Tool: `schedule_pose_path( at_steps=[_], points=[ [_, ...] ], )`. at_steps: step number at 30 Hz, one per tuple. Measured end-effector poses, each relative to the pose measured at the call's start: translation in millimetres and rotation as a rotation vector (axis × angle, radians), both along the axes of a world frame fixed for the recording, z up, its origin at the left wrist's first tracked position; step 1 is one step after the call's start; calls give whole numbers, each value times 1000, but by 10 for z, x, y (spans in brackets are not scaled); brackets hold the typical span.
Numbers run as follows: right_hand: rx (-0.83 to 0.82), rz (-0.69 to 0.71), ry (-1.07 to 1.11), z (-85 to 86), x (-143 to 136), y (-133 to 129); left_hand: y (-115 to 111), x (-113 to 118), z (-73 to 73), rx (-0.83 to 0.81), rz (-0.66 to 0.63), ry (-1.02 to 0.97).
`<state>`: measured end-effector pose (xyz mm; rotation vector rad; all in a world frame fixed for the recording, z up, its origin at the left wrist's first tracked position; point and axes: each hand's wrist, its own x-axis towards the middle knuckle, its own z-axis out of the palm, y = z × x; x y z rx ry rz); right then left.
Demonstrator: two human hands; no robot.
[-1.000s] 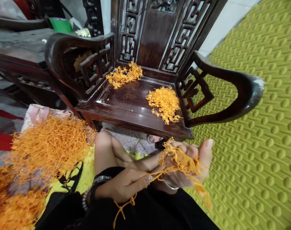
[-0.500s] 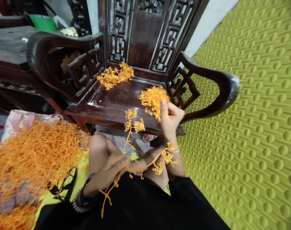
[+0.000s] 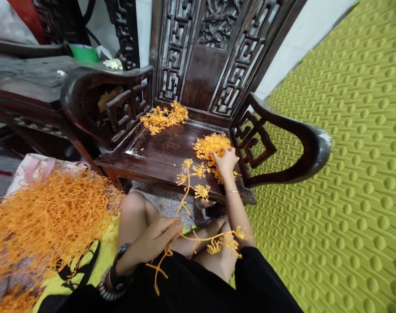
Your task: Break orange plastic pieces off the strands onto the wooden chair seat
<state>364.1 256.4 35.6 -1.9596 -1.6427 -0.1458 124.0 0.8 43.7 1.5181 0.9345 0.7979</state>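
Observation:
Over my lap, my left hand [image 3: 160, 234] pinches a branching orange stem [image 3: 201, 238], whose arms carry small frilly orange clusters at their ends. My right hand [image 3: 226, 163] reaches onto the chair seat, fingers spread over the near part of a pile of small orange pieces [image 3: 211, 145]. Whether its fingertips grip a piece is hard to see, but nothing shows held. A second heap of orange clusters [image 3: 165, 117] lies at the back left of the dark wooden seat [image 3: 162, 150].
Curved chair arms [image 3: 310, 152] rise on both sides of the seat. At the left, a large mass of orange stems [image 3: 64, 213] lies beside a white and pink bag [image 3: 30, 171]. A green container [image 3: 83, 53] stands on a side table [image 3: 25, 78]. Yellow textured matting [image 3: 348, 174] covers the right.
My right hand has gone from closed in front of the right pile to spread over it. My left hand still holds the stem. The view has shifted, so the chair appears lower.

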Motion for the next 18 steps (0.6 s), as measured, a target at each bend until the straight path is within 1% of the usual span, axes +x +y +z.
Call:
schedule_pose_path(
  at_steps=[2,4,5,7,8,9,10,11,13,15,18],
  points=[
    [89,7,0,61,-15,-58,26,3,0,9,-8,19],
    [229,83,107,138,-58,-235,50,0,-5,14,-21,28],
    [291,168,223,172,-94,-382,63,-1,-12,11,-26,33],
    [355,426,557,210,-201,-775,98,9,-42,-16,-25,49],
    [268,608,753,210,-268,-996,121,22,-63,-34,-25,62],
    [154,752,956,201,-339,-1211,146,40,-85,-47,-22,81],
    [71,833,1096,188,-410,-1404,172,64,-106,-50,-20,103],
    [35,858,1155,176,-477,-1559,197,93,-125,-45,-19,128],
    [-25,807,1296,172,-589,-1736,232,155,-152,-23,-44,187],
    [-145,749,1493,187,-661,-1755,243,212,-166,-4,-105,230],
    [-500,770,1846,175,-703,-1675,221,258,-178,-12,-241,202]
  ],
)
